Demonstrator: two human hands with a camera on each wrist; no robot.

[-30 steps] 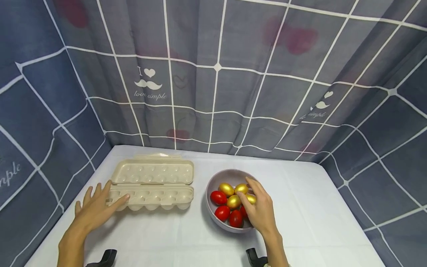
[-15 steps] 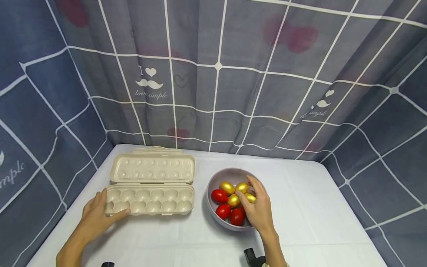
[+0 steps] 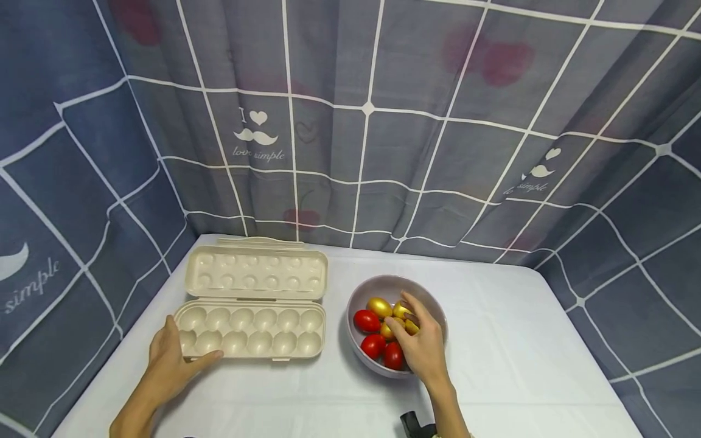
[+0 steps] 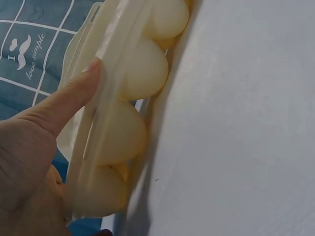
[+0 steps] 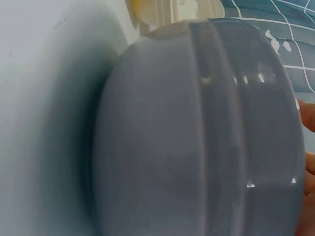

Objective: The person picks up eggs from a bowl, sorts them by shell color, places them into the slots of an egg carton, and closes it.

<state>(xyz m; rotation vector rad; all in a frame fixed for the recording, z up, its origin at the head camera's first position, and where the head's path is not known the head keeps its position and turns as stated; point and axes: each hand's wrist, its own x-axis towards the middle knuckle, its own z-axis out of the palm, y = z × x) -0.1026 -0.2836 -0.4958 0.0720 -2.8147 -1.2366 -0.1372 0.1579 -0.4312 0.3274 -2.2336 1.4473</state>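
A cream egg carton point(image 3: 254, 328) lies unfolded at the left, its egg cups bare. My left hand point(image 3: 168, 365) grips its left front corner, thumb along the front edge and fingers at the left end. In the left wrist view, the thumb point(image 4: 81, 91) presses on the rim above the rounded cups. On the right, a greyish-purple bowl point(image 3: 358, 353) holds several red eggs point(image 3: 373, 346) and gold eggs point(image 3: 379, 306). My right hand point(image 3: 424, 344) reaches over its right side, fingers loosely bent around the gold eggs; fingertip contact is partly hidden. The right wrist view mostly shows the bowl's outer wall point(image 5: 157, 132).
A white cloth point(image 3: 493, 340) covers the table under both containers. Grey checked curtains point(image 3: 328, 146) close off the back and both sides. A black strap-like piece point(image 3: 416, 424) shows by the right wrist.
My left hand has closed in on the carton's corner, and the carton, earlier tipped with its cups' undersides showing, now lies flatter. The right hand stays over the bowl, its fingers shifting slightly.
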